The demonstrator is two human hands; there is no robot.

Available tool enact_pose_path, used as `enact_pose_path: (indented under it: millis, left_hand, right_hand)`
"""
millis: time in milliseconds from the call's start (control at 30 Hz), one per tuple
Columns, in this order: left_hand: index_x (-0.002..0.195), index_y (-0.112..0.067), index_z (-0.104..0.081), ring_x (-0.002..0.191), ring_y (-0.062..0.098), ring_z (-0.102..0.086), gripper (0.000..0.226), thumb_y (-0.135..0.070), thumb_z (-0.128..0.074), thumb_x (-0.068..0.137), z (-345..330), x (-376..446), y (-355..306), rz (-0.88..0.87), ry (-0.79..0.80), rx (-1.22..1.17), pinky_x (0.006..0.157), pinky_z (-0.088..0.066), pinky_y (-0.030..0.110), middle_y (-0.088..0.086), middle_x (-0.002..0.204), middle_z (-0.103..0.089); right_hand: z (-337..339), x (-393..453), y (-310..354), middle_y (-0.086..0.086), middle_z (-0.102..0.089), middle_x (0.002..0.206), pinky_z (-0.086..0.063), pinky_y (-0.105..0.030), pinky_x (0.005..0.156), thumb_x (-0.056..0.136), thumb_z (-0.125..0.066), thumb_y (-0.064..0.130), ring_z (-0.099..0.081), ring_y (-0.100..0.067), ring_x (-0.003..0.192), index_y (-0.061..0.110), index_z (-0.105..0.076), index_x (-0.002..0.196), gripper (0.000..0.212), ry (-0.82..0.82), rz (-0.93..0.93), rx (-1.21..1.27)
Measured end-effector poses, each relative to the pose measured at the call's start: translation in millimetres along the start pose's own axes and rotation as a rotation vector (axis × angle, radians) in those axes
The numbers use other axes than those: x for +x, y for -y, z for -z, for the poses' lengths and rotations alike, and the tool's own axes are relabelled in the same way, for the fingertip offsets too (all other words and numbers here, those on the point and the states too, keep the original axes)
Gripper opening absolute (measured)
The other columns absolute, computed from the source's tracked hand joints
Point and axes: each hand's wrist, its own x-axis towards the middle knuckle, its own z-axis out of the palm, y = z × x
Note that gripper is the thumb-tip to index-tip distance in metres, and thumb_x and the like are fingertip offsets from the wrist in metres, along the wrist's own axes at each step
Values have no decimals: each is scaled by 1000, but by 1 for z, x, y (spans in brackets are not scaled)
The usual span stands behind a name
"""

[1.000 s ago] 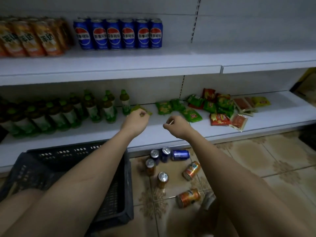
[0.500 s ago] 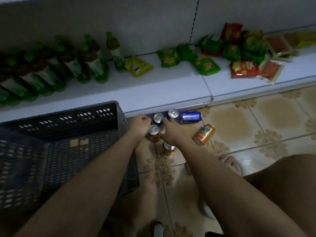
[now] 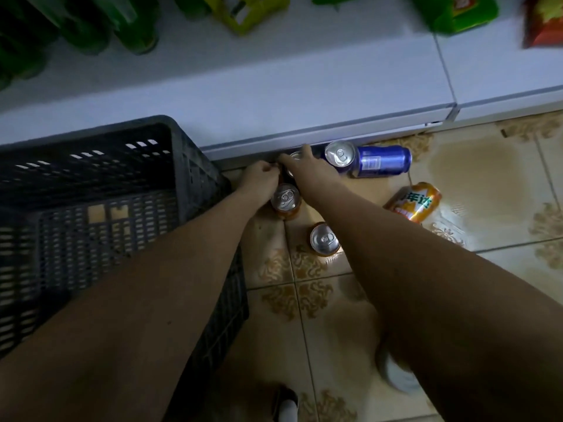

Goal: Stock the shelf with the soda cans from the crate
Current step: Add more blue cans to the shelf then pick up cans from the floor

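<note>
Cans (image 3: 323, 239) stand silver-topped; blue can (image 3: 377, 160) lies sideways.

Five cans show on the floor: two orange ones upright (image 3: 285, 201) (image 3: 325, 239), one orange on its side (image 3: 416, 202), one blue on its side (image 3: 370, 159), and one mostly hidden behind the hands (image 3: 295, 156). One crate (image 3: 91, 166) stands beside them. Two hands reach in, left (image 3: 260, 178) and right (image 3: 310, 169).

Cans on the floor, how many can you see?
5. Blue can and orange can lie sideways; two stand upright; one sits under the right hand. More may hide beneath the hands.
</note>
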Motion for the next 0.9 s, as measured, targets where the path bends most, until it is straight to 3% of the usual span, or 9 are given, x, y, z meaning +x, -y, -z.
enact_pose_path:
  millis: [167,333,467,533,600,667,800,900]
  left_hand:
    - [115,-4,-65,111,28,-59,30,-20,-47,98,2,2,-2,-16,7,5,89,-44,32,15,118,-65]
    - [78,-10,-61,86,28,-58,25,-15,-43,95,24,-17,-17,-85,29,3,63,-38,27,12,85,-65]
    - [107,-14,-62,97,23,-52,24,-22,-41,99,53,-48,-35,-165,-5,37,77,-40,28,6,111,-61]
    - [119,-16,-59,98,19,-50,28,-25,-41,100,70,-67,-45,-210,-6,44,72,-40,26,1,118,-56]
    - [123,-19,-56,97,19,-50,29,-28,-39,101,89,-87,-57,-243,4,44,69,-39,26,-1,121,-55]
    - [123,-21,-56,99,20,-50,28,-29,-40,101,109,-107,-71,-277,-4,29,78,-38,27,1,125,-54]
    - [125,-19,-57,103,21,-51,31,-31,-43,100,155,-147,-102,-403,-72,36,84,-36,26,4,130,-56]
    - [123,-16,-59,107,26,-56,30,-29,-46,100,194,-177,-125,-516,-147,48,84,-41,29,6,122,-61]
  right_hand:
    - [8,3,-2,-17,-34,137,-50,-48,90,93,-48,0,-55,-47,113,27,-37,147,61,46,27,30]
    - [39,-17,-4,-16,-37,138,-48,-45,92,87,-64,6,-55,-43,115,21,-40,144,64,43,47,81]
    - [79,-49,5,-14,-44,131,-50,-45,89,80,-75,14,-54,-39,113,24,-46,136,64,-27,-13,187]
    - [104,-69,12,-11,-50,128,-50,-40,84,74,-78,12,-54,-35,113,25,-48,134,68,-63,-31,270]
    - [132,-91,22,-7,-56,125,-50,-38,82,71,-82,16,-56,-31,111,24,-49,131,70,-114,-37,347]
    - [160,-113,34,-6,-58,117,-56,-42,79,68,-86,19,-61,-30,102,21,-46,130,73,-159,-73,465]
    - [212,-154,64,-12,-63,103,-58,-32,55,69,-87,20,-68,-23,75,13,-44,123,69,-161,-110,658]
    - [251,-184,84,-5,-63,112,-55,-31,62,69,-87,21,-62,-17,88,15,-54,125,65,-233,-46,809]
